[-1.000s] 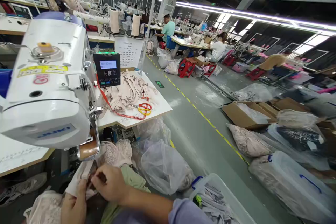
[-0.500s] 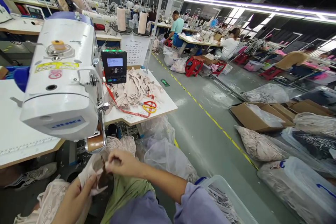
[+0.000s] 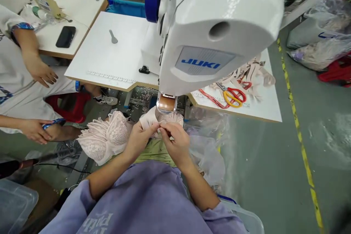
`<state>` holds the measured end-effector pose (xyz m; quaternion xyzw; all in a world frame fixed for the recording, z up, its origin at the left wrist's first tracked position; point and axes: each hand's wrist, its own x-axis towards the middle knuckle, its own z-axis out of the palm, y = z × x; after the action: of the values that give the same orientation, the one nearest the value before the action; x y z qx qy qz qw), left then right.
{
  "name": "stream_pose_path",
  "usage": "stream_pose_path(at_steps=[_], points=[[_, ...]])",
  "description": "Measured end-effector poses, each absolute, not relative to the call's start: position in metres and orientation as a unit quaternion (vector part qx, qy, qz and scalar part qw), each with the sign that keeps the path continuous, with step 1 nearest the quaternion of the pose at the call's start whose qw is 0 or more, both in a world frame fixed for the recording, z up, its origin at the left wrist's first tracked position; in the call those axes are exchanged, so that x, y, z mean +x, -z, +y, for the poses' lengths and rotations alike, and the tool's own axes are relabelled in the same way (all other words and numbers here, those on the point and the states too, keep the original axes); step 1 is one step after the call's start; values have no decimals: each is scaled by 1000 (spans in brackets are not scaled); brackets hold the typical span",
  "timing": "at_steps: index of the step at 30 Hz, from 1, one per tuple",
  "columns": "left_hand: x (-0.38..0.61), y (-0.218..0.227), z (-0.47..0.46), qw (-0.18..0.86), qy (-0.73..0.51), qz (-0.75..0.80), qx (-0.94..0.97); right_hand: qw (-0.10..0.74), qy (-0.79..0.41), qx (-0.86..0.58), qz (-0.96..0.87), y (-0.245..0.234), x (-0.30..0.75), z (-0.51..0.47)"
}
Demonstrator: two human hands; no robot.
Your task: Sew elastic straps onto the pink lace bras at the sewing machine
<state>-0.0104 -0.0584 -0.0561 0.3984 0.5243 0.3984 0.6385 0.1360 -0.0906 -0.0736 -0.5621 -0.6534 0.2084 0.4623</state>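
Note:
Close together in front of my lap, both hands pinch a pale beige fabric piece (image 3: 148, 117), its lace part lying to the right. My left hand (image 3: 138, 139) grips it from the left, thumb and fingers pressed together. My right hand (image 3: 177, 142) pinches its edge just beside the left fingertips, which hide the exact spot. Directly above sits the brown, metal-framed end (image 3: 166, 103) of the white JUKI sewing machine (image 3: 222, 25). A stack of beige lace bras (image 3: 105, 139) rests to the left of my left hand.
Scissors with red and yellow handles (image 3: 233, 97) and beige strips (image 3: 251, 75) lie on the right tabletop (image 3: 270, 106). A black clip (image 3: 144, 70) sits on the left tabletop (image 3: 109, 56). At left sits another person (image 3: 16, 65), near a phone (image 3: 65, 37).
The view has swung left and down. My hands have come closer together, both pinching the beige fabric beneath the machine's end. A seated person is now visible at left.

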Motion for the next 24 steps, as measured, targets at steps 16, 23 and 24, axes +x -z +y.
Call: stream_pose_path(at_steps=[16, 23, 24], points=[[-13, 56, -62, 563, -322, 570, 504, 411, -304, -607, -609, 79, 144, -83], [-22, 53, -59, 523, -301, 503, 618, 376, -340, -549, -665, 68, 160, -78], [-22, 53, -59, 523, -303, 491, 627, 375, -345, -544, -667, 67, 160, -77]])
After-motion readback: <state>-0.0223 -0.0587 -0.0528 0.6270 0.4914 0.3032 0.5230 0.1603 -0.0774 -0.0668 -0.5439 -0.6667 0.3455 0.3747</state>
